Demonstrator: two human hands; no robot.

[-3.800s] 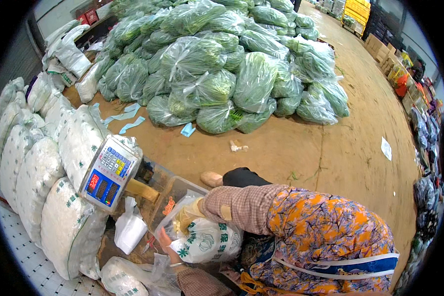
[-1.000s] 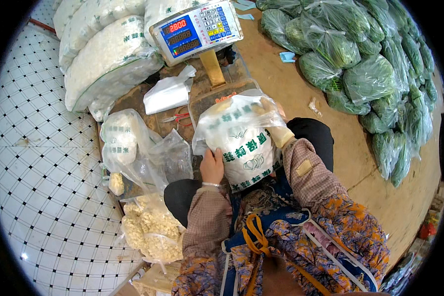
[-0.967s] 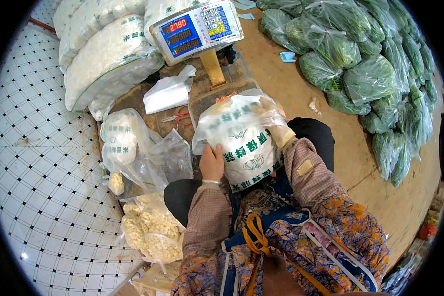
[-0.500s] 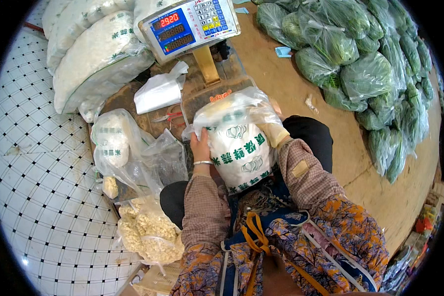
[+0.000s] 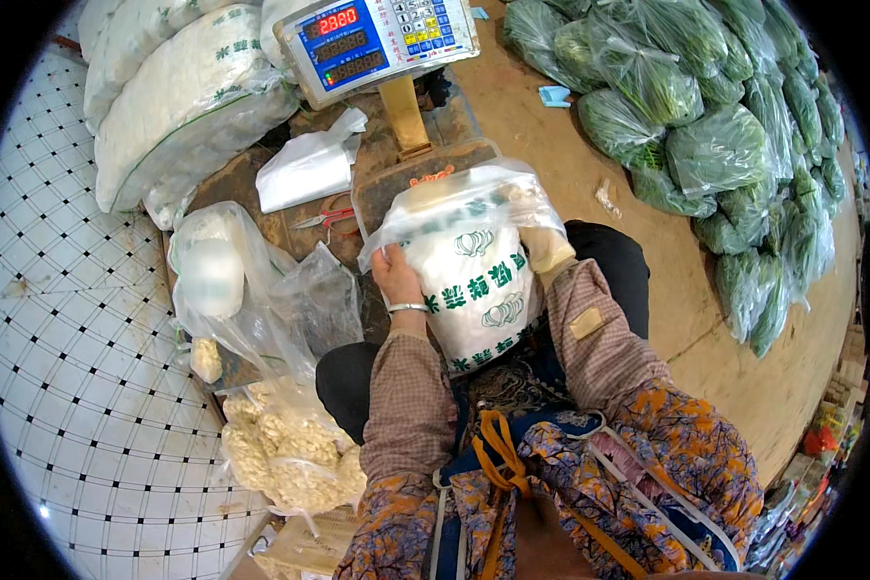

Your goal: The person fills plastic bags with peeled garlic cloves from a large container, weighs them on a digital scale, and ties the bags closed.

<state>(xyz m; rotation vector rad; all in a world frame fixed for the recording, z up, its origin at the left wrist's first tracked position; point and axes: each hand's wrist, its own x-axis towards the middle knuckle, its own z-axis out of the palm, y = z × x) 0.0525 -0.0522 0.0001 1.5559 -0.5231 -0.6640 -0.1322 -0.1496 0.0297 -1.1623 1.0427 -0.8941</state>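
Observation:
A plump white plastic bag (image 5: 474,280) printed with green characters and garlic bulbs sits between my knees, its far end over the scale's platform (image 5: 377,193). Its clear upper film is folded loosely across the top. My left hand (image 5: 394,275) is closed on the bag's left side near the film's edge, a bangle on its wrist. Against the right side rests my right hand (image 5: 549,249), seemingly in a pale yellowish covering; its fingers are mostly hidden by the bag and film. The scale's display head (image 5: 372,43) stands on a post beyond the bag, its red digits lit.
Red-handled scissors (image 5: 329,217) and folded white bags (image 5: 307,172) lie left of the platform. Nearer left are an open clear bag (image 5: 261,280) and a bag of peeled garlic cloves (image 5: 285,449). Large white sacks (image 5: 179,106) stand far left; bagged green vegetables (image 5: 696,145) are heaped right.
The clear film now lies flatter and further across the bag's top. My left hand has shifted slightly down on the bag. The scale's lit reading has changed.

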